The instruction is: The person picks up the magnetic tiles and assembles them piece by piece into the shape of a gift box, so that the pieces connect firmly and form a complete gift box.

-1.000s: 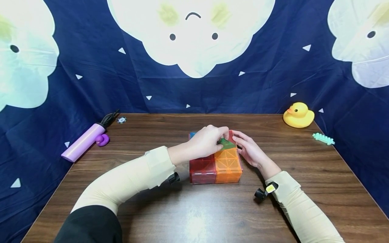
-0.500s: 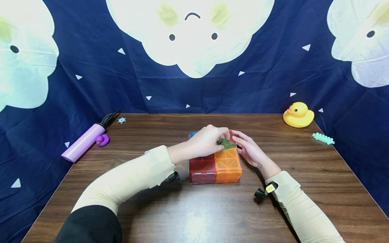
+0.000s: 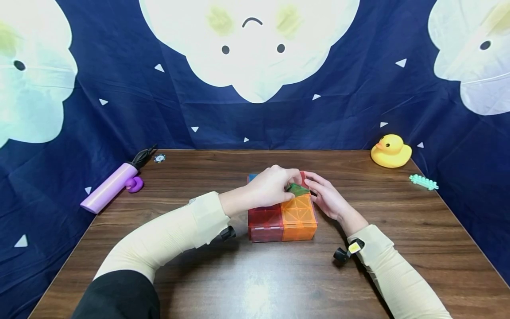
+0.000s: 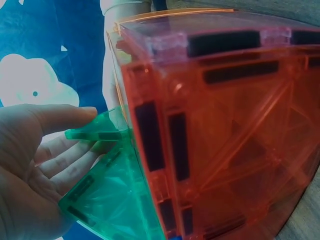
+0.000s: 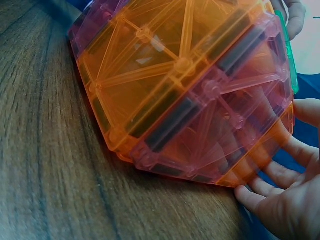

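Observation:
A low block of see-through magnetic tiles stands mid-table: dark red tiles [image 3: 266, 219] front left, orange tiles [image 3: 299, 210] front right, some blue at the back. On its top, green magnetic tiles [image 3: 299, 190] stick up at a slant. My left hand [image 3: 271, 186] reaches over the block, thumb on the near side and fingers on the far side of them. In the left wrist view, the thumb tip meets the upper edge of a triangular green tile [image 4: 115, 190]. My right hand [image 3: 324, 197] rests its extended fingers against the block's right side, beside a pink tile [image 5: 225, 110].
A lilac cylinder [image 3: 109, 186] with a black cord, a purple toy duck [image 3: 134, 184] and a round chip [image 3: 160, 158] lie at the left. A yellow rubber duck [image 3: 391, 151] and a mint bumpy piece [image 3: 424, 182] are at the right, before a blue curtain [image 3: 279, 124].
My left thumb has shifted slightly toward the near side, and more of the green tiles shows. The right hand and the block keep their places.

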`<state>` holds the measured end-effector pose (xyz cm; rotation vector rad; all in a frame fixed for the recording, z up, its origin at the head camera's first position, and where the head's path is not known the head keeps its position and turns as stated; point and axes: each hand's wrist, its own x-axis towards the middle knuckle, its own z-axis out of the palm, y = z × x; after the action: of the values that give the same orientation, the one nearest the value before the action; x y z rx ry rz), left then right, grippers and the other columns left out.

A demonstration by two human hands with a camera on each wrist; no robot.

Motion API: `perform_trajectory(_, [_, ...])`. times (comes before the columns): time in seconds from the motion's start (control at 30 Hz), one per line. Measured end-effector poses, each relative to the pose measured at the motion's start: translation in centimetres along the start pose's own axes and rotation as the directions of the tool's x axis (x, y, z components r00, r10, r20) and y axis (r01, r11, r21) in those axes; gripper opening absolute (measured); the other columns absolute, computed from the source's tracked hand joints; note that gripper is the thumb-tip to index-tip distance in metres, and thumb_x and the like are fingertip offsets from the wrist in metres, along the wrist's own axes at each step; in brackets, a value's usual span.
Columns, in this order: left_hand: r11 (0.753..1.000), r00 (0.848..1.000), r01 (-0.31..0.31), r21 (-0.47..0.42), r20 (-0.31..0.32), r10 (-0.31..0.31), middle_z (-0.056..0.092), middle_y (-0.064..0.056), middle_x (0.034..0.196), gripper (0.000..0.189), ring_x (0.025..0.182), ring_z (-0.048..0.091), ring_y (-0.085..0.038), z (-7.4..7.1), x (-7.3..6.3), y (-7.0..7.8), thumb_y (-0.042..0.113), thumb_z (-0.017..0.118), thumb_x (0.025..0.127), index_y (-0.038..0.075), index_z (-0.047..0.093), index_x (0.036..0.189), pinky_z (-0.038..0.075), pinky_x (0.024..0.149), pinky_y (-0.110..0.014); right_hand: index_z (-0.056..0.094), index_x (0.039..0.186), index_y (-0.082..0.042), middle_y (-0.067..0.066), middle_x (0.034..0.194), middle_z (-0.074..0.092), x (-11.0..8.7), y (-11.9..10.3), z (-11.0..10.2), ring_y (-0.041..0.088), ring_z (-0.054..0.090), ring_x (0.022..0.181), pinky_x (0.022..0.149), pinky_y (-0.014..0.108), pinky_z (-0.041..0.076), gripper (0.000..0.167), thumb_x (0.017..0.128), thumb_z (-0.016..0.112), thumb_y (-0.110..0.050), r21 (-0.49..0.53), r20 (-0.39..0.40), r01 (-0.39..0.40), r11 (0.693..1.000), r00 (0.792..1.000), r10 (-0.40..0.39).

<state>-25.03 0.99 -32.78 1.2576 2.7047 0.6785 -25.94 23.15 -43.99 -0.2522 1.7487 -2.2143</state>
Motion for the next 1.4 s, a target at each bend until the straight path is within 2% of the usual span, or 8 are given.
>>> perform_trajectory(0.6, [0.987, 0.983, -0.022, -0.157, -0.183, -0.008, 0.074, -0.008, 0.104, 0.030, 0.099, 0.070, -0.022, -3.0, -2.3, -2.5, 0.015, 0.079, 0.090, 0.005, 0.066, 0.115, 0.054, 0.090, -0.034, 0.033, 0.155, 0.002, 0.004, 0.136, 0.057, 0.3, -0.3, 0.8, 0.010, 0.058, 0.118, 0.095, 0.029, 0.050, 0.054, 0.109, 0.049, -0.022, -0.039, -0.005, -0.032, 0.999, 0.999, 0.032])
perform_trajectory(0.7, [0.982, 0.958, -0.003, -0.187, -0.283, -0.050, 0.073, -0.006, 0.107, 0.029, 0.103, 0.069, -0.021, -3.6, -3.6, -3.2, 0.017, 0.076, 0.092, 0.006, 0.066, 0.117, 0.053, 0.093, -0.037, 0.029, 0.159, -0.002, 0.010, 0.150, 0.047, 0.2, -0.4, 0.7, 0.013, 0.053, 0.126, 0.098, 0.029, 0.048, 0.058, 0.109, 0.048, -0.024, -0.067, 0.007, -0.036, 0.997, 0.999, 0.037])
perform_trajectory(0.83, [0.970, 0.892, 0.054, -0.237, -0.425, -0.153, 0.068, -0.009, 0.122, 0.037, 0.115, 0.063, -0.023, -4.1, -6.3, -4.1, 0.020, 0.073, 0.095, 0.004, 0.063, 0.127, 0.050, 0.098, -0.040, 0.022, 0.163, -0.007, 0.017, 0.164, 0.028, -0.7, -0.8, 0.2, 0.026, 0.036, 0.144, 0.102, 0.028, 0.042, 0.062, 0.110, 0.045, -0.029, -0.119, 0.027, -0.034, 0.992, 0.999, 0.037])
perform_trajectory(0.93, [0.941, 0.851, 0.119, -0.318, -0.455, -0.261, 0.062, -0.014, 0.134, 0.051, 0.124, 0.057, -0.029, -3.7, -8.8, -4.8, 0.021, 0.073, 0.095, 0.001, 0.055, 0.138, 0.049, 0.102, -0.043, 0.015, 0.164, -0.007, 0.021, 0.166, 0.020, -2.4, -1.0, -0.3, 0.033, 0.023, 0.150, 0.104, 0.026, 0.041, 0.065, 0.111, 0.043, -0.031, -0.145, 0.051, -0.038, 0.989, 0.998, 0.046])
perform_trajectory(1.03, [0.879, 0.851, 0.216, -0.424, -0.360, -0.383, 0.053, -0.019, 0.144, 0.070, 0.131, 0.052, -0.033, -2.5, -11.6, -5.6, 0.026, 0.075, 0.094, -0.001, 0.042, 0.150, 0.046, 0.105, -0.046, 0.007, 0.164, -0.004, 0.024, 0.167, 0.011, -4.6, -0.8, -0.8, 0.030, 0.021, 0.151, 0.107, 0.026, 0.041, 0.067, 0.111, 0.042, -0.025, -0.142, 0.117, -0.036, 0.989, 0.992, 0.053])
perform_trajectory(1.17, [0.740, 0.867, 0.350, -0.575, -0.100, -0.488, 0.041, -0.023, 0.155, 0.089, 0.137, 0.047, -0.037, 0.0, -14.4, -6.2, 0.032, 0.076, 0.093, -0.001, 0.026, 0.158, 0.041, 0.109, -0.050, 0.001, 0.163, -0.003, 0.026, 0.167, 0.004, -7.3, -0.3, -0.7, 0.025, 0.020, 0.151, 0.109, 0.024, 0.037, 0.074, 0.107, 0.049, -0.009, -0.181, 0.213, -0.020, 0.983, 0.975, 0.059])
perform_trajectory(1.27, [0.610, 0.876, 0.379, -0.696, 0.057, -0.478, 0.035, -0.028, 0.157, 0.090, 0.140, 0.043, -0.040, 2.2, -15.2, -6.1, 0.029, 0.074, 0.094, -0.005, 0.021, 0.159, 0.039, 0.111, -0.050, 0.003, 0.163, -0.001, 0.028, 0.166, 0.007, -8.1, 0.0, -0.2, 0.035, 0.018, 0.151, 0.107, 0.020, 0.037, 0.084, 0.102, 0.060, -0.005, -0.269, 0.228, -0.001, 0.963, 0.971, 0.065])
perform_trajectory(1.4, [0.471, 0.897, 0.342, -0.813, 0.133, -0.421, 0.032, -0.029, 0.158, 0.086, 0.142, 0.039, -0.043, 4.5, -14.8, -5.5, 0.023, 0.071, 0.096, -0.007, 0.020, 0.159, 0.041, 0.110, -0.047, 0.006, 0.161, 0.003, 0.032, 0.163, 0.015, -8.2, 0.2, 0.8, 0.050, 0.017, 0.148, 0.103, 0.017, 0.039, 0.091, 0.097, 0.070, -0.007, -0.345, 0.196, 0.004, 0.939, 0.978, 0.068])
